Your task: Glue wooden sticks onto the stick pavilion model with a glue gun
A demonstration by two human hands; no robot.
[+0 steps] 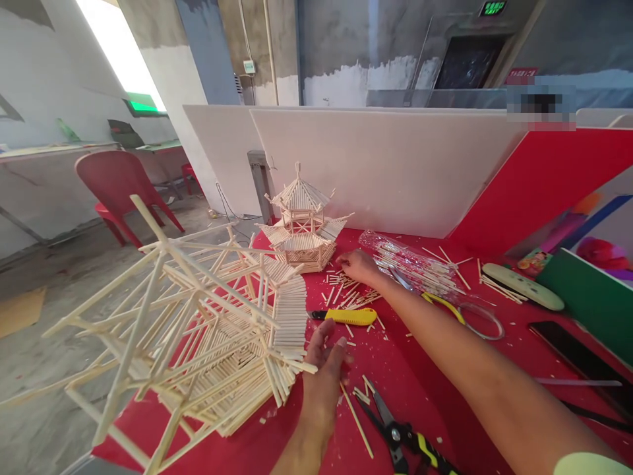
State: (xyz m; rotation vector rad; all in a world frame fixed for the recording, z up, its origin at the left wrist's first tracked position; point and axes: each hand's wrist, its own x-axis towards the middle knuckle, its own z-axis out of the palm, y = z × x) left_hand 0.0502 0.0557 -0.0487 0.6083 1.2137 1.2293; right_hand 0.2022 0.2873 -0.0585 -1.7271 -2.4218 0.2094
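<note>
My left hand [324,359], fingers apart and slightly curled, is beside the large wooden-stick framework [237,330] and just below a yellow utility knife [352,316]. I see nothing in it. My right hand [360,266] reaches over a pile of short cut sticks [346,293], its fingertips drawn together; whether a small stick is between them is hidden. Right behind those fingers stands a small tiered stick pagoda [302,227] with a pointed roof. The large framework has an open lattice top and a fan-like base of sticks.
Pruning shears [395,435] lie near my forearms. Yellow-handled scissors [440,303] rest by a plastic bag of sticks [415,264]. To the right are an oval case [523,287] and a dark phone [578,356]. White boards [386,171] stand behind the red tabletop [410,356].
</note>
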